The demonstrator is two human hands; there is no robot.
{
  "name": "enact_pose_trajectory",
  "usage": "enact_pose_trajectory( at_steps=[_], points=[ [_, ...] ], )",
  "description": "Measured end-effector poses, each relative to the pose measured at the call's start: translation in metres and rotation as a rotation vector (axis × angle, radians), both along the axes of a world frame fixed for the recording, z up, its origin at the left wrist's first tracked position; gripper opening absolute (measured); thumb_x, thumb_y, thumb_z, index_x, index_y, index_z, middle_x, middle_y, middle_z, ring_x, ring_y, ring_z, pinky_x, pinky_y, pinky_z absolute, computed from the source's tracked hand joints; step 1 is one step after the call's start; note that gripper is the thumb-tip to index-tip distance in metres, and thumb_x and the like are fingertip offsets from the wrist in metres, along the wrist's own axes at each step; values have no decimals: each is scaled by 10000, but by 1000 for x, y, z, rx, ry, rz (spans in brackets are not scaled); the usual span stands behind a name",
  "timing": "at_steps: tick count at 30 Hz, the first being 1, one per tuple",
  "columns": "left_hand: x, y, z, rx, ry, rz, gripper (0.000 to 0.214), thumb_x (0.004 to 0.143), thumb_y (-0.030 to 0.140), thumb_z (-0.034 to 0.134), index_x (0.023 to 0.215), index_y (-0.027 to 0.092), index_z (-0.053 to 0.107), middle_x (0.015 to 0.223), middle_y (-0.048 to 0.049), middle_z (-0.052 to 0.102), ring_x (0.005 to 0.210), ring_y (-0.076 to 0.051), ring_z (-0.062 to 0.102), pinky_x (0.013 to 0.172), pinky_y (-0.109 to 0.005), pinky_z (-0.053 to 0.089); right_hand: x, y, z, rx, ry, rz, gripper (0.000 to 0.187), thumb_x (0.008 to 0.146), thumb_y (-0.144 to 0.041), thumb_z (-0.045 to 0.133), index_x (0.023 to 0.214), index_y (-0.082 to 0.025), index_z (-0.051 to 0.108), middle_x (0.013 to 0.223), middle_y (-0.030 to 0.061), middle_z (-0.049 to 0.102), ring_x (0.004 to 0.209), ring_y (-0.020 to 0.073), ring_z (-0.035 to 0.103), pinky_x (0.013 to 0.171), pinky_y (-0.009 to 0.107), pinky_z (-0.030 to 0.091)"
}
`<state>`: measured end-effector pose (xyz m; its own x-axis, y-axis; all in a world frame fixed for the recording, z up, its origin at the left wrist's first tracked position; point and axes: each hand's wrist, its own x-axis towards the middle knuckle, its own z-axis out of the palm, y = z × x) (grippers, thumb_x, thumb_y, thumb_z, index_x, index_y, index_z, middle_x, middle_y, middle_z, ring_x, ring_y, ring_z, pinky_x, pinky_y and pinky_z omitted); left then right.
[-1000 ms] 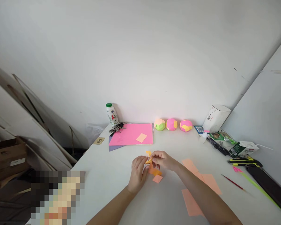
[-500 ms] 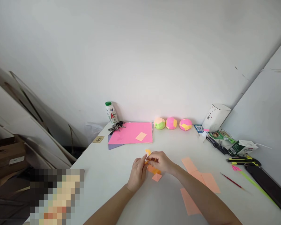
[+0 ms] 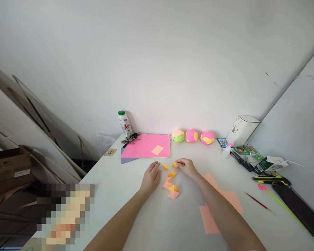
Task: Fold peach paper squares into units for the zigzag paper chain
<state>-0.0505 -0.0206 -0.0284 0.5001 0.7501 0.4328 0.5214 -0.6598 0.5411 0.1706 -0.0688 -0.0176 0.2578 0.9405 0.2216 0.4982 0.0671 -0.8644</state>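
Observation:
My right hand (image 3: 187,167) pinches an orange folded paper piece (image 3: 174,165) by its edge, at or just above the white table. Fingers stretched out and holding nothing, my left hand (image 3: 150,177) rests to the left of another orange folded piece (image 3: 165,167). Between the hands and toward me lies a loose column of small folded paper pieces, orange (image 3: 172,174) and peach (image 3: 173,195) mixed. Under and beside my right forearm are flat peach paper sheets (image 3: 232,201), partly hidden by the arm.
A pink sheet (image 3: 143,146) with keys (image 3: 131,138) lies at the back, beside a white bottle (image 3: 125,124). Three coloured paper balls (image 3: 191,136) line the wall. On the right are a brush (image 3: 258,200), a yellow-black cutter (image 3: 272,179) and a black case (image 3: 298,205).
My hands were together over the pieces and have moved apart, left hand leftward, right hand slightly up and right. The folded pieces between them now show.

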Motion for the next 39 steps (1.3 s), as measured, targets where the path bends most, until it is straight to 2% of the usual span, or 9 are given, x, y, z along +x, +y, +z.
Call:
enact_pose_trajectory(
  at_steps=[3,5,10,14,24,29,34,37,39],
  points=[
    [14,7,3,-142,97,64,336,856,312,434,1142,197,567,1157,-86,591,1030,-226,564,882,-365,444,1,0,-9,-23,-38,5,196,783,-255,548,880,-193,707,849,49,717,751,185,659,679,308,523],
    [23,11,6,-182,110,118,338,855,379,431,1088,200,600,1068,-72,625,878,-205,613,754,-331,478,-1,-1,-12,-14,-78,-11,195,788,-256,547,885,-202,708,850,47,707,748,183,646,688,314,516],
    [35,12,8,-171,106,217,352,847,407,441,1032,169,624,811,-52,634,731,-197,596,634,-306,434,-9,-3,-13,52,-197,-49,164,766,-182,571,836,-210,716,780,49,676,730,189,595,701,326,485],
    [33,7,7,-103,92,119,259,821,320,503,990,185,646,659,-7,616,685,-176,565,647,-284,413,-11,-3,-12,103,-281,-15,157,748,-135,595,773,-234,713,714,28,671,751,199,562,687,310,465],
    [35,17,-6,7,-37,18,156,763,153,521,817,182,664,660,-18,624,637,-168,552,600,-286,430,-10,-2,-17,183,-351,31,168,743,-104,596,728,-239,696,737,19,673,736,190,558,663,299,461],
    [33,18,-8,88,-163,-56,226,840,155,421,970,171,606,797,-47,634,684,-154,567,622,-289,482,-11,-5,-10,276,-323,23,148,824,-174,536,816,-226,675,757,40,667,747,197,563,662,317,479],
    [35,8,1,272,-174,-245,248,858,132,419,1026,201,587,857,-62,642,843,-193,543,748,-351,466,-18,-10,6,394,-298,80,179,847,-211,542,1008,-220,620,924,73,661,877,221,557,743,363,489],
    [37,2,5,488,-139,-330,337,855,90,395,1146,204,520,898,-79,634,883,-217,526,757,-382,447,-24,-12,13,431,-281,147,144,850,-185,538,955,-222,629,859,57,667,842,211,559,752,366,486],
    [36,0,6,552,-129,-328,378,855,72,378,1196,205,469,918,-81,621,894,-219,524,765,-388,445,-29,-13,16,437,-264,167,120,852,-175,534,885,-219,640,782,45,657,802,204,559,722,352,490]
  ],
)
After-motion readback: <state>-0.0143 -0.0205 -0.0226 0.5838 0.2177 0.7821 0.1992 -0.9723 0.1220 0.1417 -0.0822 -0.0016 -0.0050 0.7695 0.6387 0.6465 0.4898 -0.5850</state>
